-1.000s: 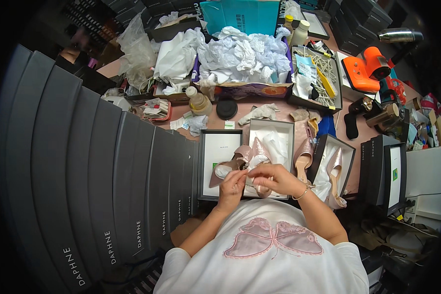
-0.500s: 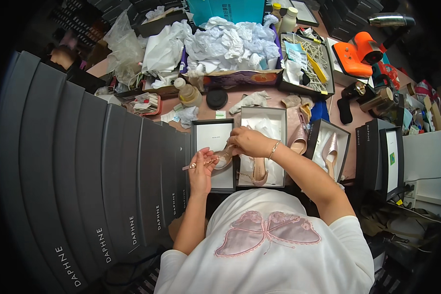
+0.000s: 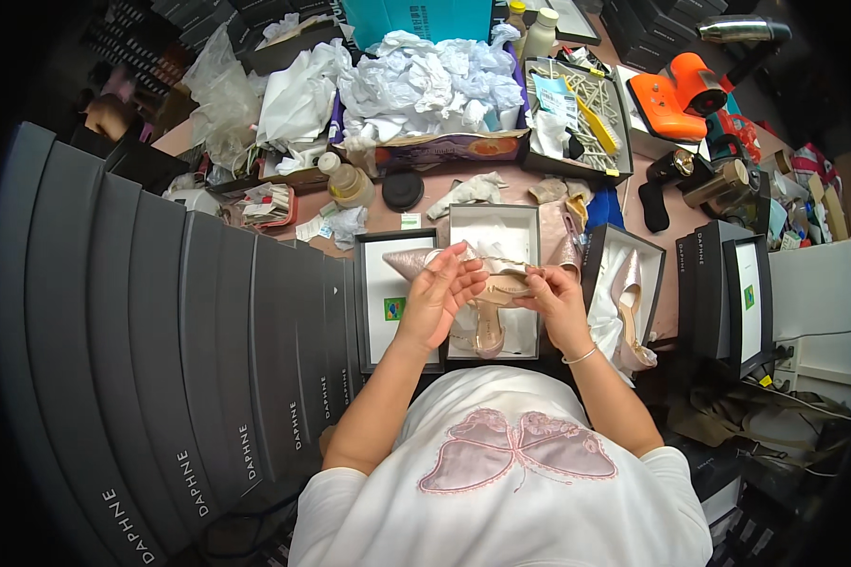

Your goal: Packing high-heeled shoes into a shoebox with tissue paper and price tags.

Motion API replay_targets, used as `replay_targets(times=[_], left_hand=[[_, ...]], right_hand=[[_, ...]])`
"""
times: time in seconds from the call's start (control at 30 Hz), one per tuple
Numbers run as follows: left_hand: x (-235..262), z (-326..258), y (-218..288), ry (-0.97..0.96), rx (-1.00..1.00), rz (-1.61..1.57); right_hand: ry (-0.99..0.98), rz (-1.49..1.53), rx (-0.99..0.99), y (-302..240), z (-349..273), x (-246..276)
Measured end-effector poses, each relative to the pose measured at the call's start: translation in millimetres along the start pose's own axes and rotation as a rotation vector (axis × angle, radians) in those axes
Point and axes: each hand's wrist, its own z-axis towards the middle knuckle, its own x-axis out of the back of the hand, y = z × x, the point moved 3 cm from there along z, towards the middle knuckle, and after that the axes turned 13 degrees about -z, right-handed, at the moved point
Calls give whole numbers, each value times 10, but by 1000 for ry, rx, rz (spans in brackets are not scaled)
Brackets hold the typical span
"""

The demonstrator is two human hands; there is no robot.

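My left hand [image 3: 438,295] and my right hand [image 3: 552,300] hold a pink high-heeled shoe [image 3: 487,304] between them, above an open shoe box [image 3: 494,227] lined with white paper. The shoe's pointed glittery toe [image 3: 405,261] sticks out to the left of my left hand and its heel hangs down. The fingers of my right hand pinch the thin strap near the shoe's back. A box lid [image 3: 384,295] with a small green sticker lies to the left of the box.
Another open box [image 3: 624,295] with a pink shoe sits to the right. Dark shoe boxes [image 3: 161,359] are stacked along the left. Behind are crumpled white paper [image 3: 425,80], bottles [image 3: 345,181], a tray of sticks [image 3: 581,113], an orange tool [image 3: 676,93] and upright boxes [image 3: 733,293].
My left hand came back from the left, where it held a thin stick, and now both hands meet on the shoe over the box.
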Motion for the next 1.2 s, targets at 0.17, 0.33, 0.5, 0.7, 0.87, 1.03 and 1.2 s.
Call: replay_targets(times=[0.17,0.33,0.5,0.7,0.87,1.03,1.2], left_hand=[[41,-83,-249,43,-263,617],[-41,-232,-500,-376,-367,1270],[-132,-137,-474,-307,-146,1133],[229,-160,-615,-47,-59,740],[-190,-332,-450,-71,-696,1375],[55,-384,-495,-108,-514,1308],[573,-573,-373,-60,-256,1301]], right_hand=[[52,191,-76,251,-142,66],[10,132,-53,252,-183,75],[49,-35,52,93,-43,219],[102,121,121,-108,19,151],[140,328,-2,187,-191,113],[85,167,-201,412,-530,217],[73,164,-208,569,-499,530]])
